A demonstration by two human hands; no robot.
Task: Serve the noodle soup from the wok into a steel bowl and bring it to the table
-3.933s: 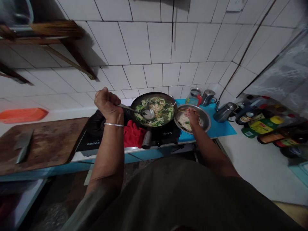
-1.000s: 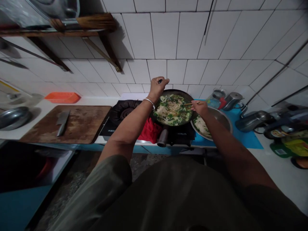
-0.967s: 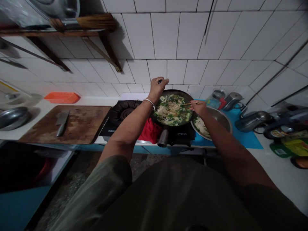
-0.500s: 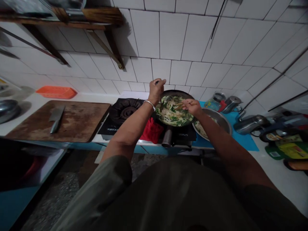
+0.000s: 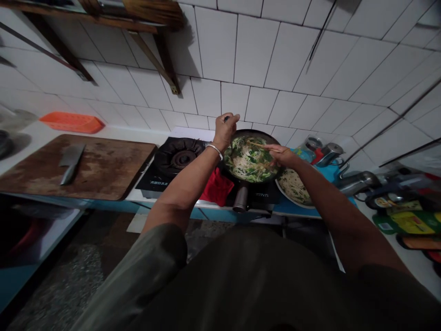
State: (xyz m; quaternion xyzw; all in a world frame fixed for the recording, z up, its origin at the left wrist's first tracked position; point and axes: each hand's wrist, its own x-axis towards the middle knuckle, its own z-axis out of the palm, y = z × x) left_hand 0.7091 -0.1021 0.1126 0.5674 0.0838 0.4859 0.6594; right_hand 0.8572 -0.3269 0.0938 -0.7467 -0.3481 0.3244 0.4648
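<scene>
A black wok [image 5: 241,181] full of noodles and green vegetables [image 5: 248,160] sits on the stove. My left hand [image 5: 224,129] is raised over the wok's left rim, closed on the dark end of a ladle handle; the ladle's bowl is hidden. My right hand [image 5: 281,155] hovers over the wok's right side, holding wooden chopsticks [image 5: 263,147] that reach into the food. A metal bowl of noodles [image 5: 296,186] stands just right of the wok, partly under my right forearm.
A red cloth [image 5: 216,188] lies beside the wok handle, with a free burner [image 5: 179,157] to its left. A wooden cutting board [image 5: 99,168] with a cleaver [image 5: 69,162] lies at left, an orange tray [image 5: 70,122] behind it. Metal pots [image 5: 354,181] and bottles [image 5: 403,220] crowd the right.
My right hand with the chopsticks has moved left from the metal bowl to over the wok. My left hand has risen from stirring low to above the wok's rim. The view shifted.
</scene>
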